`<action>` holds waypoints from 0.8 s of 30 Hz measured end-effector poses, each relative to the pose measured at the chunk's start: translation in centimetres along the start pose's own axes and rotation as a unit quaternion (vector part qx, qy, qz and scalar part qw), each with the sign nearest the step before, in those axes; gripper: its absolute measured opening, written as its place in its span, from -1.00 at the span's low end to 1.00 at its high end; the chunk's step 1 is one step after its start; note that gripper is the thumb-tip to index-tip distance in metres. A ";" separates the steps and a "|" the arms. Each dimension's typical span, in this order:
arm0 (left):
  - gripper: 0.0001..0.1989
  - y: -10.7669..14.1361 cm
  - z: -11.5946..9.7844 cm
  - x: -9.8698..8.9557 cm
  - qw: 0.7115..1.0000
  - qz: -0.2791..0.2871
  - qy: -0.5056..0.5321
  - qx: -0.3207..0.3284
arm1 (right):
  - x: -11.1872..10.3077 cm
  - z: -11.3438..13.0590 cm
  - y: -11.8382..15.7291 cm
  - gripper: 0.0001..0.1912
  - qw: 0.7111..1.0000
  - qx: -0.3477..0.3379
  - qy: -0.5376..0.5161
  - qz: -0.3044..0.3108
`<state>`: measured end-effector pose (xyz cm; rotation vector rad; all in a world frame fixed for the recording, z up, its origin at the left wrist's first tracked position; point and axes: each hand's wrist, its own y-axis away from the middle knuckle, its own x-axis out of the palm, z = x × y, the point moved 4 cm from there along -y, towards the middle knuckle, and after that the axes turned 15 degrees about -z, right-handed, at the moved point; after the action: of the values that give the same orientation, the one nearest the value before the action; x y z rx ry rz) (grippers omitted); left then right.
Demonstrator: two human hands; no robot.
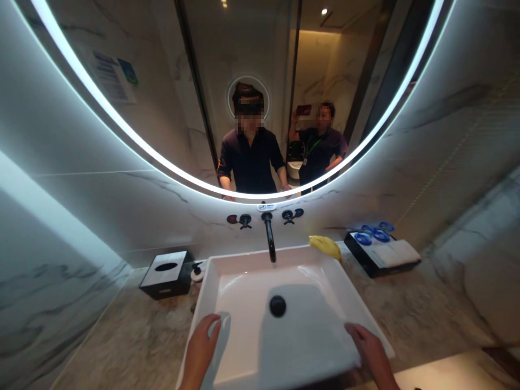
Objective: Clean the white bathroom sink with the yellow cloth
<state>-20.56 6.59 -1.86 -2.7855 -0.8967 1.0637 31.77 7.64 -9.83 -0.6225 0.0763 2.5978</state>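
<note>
Our left hand [202, 346] rests on the near left rim of the white sink [239, 271]. The fingers lie together and curl over the edge into the basin, and they hold nothing. Our right hand [368, 346] lies flat on the near right rim, with the fingers loosely together and pointing to the far left; it also holds nothing.

The sink is one square basin that stands on the marble counter [134, 336], in the middle, directly in front of us. Its long axis runs from us toward the wall, and it looks wider at the near side. In the bottom we see one black drain plug [278, 305], between our two hands and a little farther away.

Above the far rim, one black spout [270, 238] comes out of the wall and points down into the basin. There are two black cross handles [245, 220], one on each side of the spout.

On the far right corner of the sink lies one yellow cloth [325, 246]. To the right of it, one black tray [365, 259] carries a folded white towel [396, 252] and four blue-capped items [372, 233]. On the left of the sink stand one black tissue box [166, 273] and one small dispenser [197, 272].

The round lit mirror [162, 81] shows two persons.
</note>
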 end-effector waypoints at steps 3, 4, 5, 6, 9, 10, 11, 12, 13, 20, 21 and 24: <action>-0.46 -0.6 -0.5 0.8 1.000 0.015 0.001 0.002 | 1.8 3.9 -2.5 -0.45 0.998 -0.067 -0.012 0.011; -0.45 -0.6 -0.9 1.0 1.000 0.017 0.000 0.003 | 2.5 5.2 -4.0 -0.46 0.995 -0.099 -0.006 0.011; -0.44 -0.6 -1.2 1.2 1.000 0.017 -0.002 0.004 | 3.2 6.4 -5.7 -0.47 0.991 -0.135 0.006 0.006; -0.44 -0.4 -1.5 1.3 1.000 0.014 -0.004 0.005 | 3.9 7.5 -7.7 -0.49 0.985 -0.173 0.022 -0.002; -0.40 0.4 -1.4 1.0 1.000 -0.018 -0.015 0.001 | 5.9 10.1 -14.7 -0.55 0.963 -0.257 0.076 -0.035; -0.38 0.8 -1.0 0.7 0.999 -0.032 -0.023 -0.003 | 6.5 10.7 -17.2 -0.57 0.958 -0.268 0.091 -0.042; -0.37 1.3 -0.4 0.3 0.998 -0.046 -0.036 -0.008 | 7.1 11.0 -19.6 -0.56 0.956 -0.272 0.102 -0.046; -0.35 1.7 0.4 -0.1 0.997 -0.060 -0.052 -0.012 | 7.7 11.2 -21.7 -0.54 0.953 -0.277 0.114 -0.046; -0.34 2.2 1.1 -0.5 0.995 -0.073 -0.069 -0.013 | 8.3 11.3 -23.5 -0.51 0.950 -0.281 0.125 -0.042; -0.46 4.0 -5.4 0.3 0.961 -0.188 -0.124 0.160 | 10.4 10.1 -27.5 -0.63 0.932 -0.321 0.167 0.021; -0.54 3.8 -8.3 1.6 0.953 -0.189 -0.114 0.207 | 10.5 10.0 -27.3 -0.64 0.930 -0.326 0.166 0.030; -0.71 2.4 -17.0 6.7 0.929 -0.158 -0.062 0.329 | 10.4 9.5 -25.8 -0.66 0.927 -0.338 0.155 0.055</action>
<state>-4.82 11.06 6.57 -1.9739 -0.7735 1.2088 31.27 36.53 -4.51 -1.2949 -0.7318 2.5772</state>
